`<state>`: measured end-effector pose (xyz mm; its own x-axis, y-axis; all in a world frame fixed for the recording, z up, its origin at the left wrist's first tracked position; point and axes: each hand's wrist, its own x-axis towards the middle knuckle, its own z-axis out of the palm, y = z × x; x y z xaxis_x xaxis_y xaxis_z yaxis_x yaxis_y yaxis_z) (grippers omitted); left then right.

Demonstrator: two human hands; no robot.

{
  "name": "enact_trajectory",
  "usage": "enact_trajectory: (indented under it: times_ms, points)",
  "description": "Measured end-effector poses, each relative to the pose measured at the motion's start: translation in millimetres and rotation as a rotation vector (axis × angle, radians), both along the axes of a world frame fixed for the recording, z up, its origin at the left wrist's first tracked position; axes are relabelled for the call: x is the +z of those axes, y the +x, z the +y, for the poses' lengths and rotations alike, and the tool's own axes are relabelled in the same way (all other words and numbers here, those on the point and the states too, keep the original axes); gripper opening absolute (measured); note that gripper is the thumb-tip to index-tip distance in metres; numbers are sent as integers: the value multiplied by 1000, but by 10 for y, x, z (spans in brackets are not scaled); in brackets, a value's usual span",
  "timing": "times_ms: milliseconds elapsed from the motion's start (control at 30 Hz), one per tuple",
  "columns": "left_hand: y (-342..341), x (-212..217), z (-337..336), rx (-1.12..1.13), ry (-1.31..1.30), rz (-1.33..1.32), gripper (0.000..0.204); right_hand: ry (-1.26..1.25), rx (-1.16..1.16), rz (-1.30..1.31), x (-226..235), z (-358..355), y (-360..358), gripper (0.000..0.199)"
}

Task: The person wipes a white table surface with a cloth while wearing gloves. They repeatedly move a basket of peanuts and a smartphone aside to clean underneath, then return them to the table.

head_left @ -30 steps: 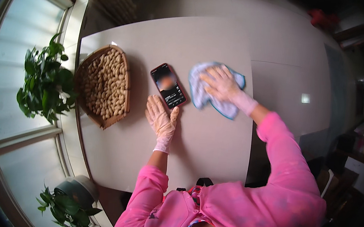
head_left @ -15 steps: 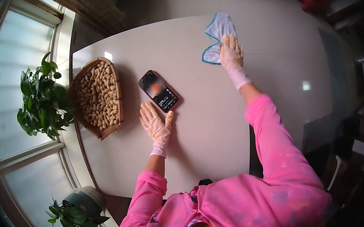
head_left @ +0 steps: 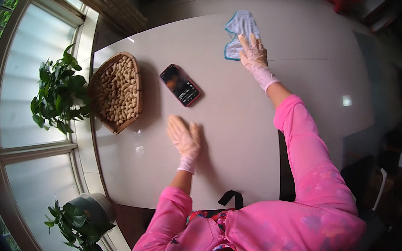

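- Cloth (head_left: 239, 33): the pale wiping rag with a teal hem lies crumpled at the far edge of the table, and I judge the wiping pass is in hand, out at the far end of the reach.
- Table (head_left: 240, 130): I see a white, glossy top; the window-side edge carries the basket, and the near edge sits against my pink-sleeved body.
- Basket of peanuts (head_left: 117, 91): it stands near the window-side edge, well apart from the cloth.
- Phone (head_left: 181, 84): dark screen, red case, lying flat between the basket and the middle of the table, just beyond my left hand but not touching it.
- Right hand (head_left: 254, 55): gloved, arm stretched out, fingers spread flat and pressing down on the near part of the cloth; it pins the rag rather than pinching it.
- Left hand (head_left: 185, 136): gloved, open, palm down on bare table near the near edge, holding nothing.
- My judgement of the next stroke: it calls for steady downward pressure and a path that clears the phone, or lifting the phone first.
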<state>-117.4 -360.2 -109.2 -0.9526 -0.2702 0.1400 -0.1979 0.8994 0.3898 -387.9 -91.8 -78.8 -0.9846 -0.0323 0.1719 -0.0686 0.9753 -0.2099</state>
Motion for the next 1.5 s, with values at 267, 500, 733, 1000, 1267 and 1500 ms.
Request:
enact_trajectory:
  times_ms: [267, 500, 733, 1000, 1267, 1500]
  points:
    - [46, 322, 182, -22, -229, -326, 82, -747, -509, -103, -212, 205, -635, 32]
    - [45, 249, 202, -40, -290, -242, 83, -1121, -421, 92, 643, 1540, -1047, 27]
    - [5, 313, 259, -60, -249, -217, 83, -880, -28, 351, 1520, 2031, -54, 38]
    - [221, 232, 13, -205, 404, 26, 66, -1938, -319, -560, 1823, 433, 2369, 40]
    - [1268, 874, 43, -168, 2086, -729, 104, -1992, -399, -970, 1356, -365, 3679, 39]
    - [1824, 1000, -319, -50, 1904, -665, 50, -1995, -215, -1043, 1122, -514, 3944, 44]
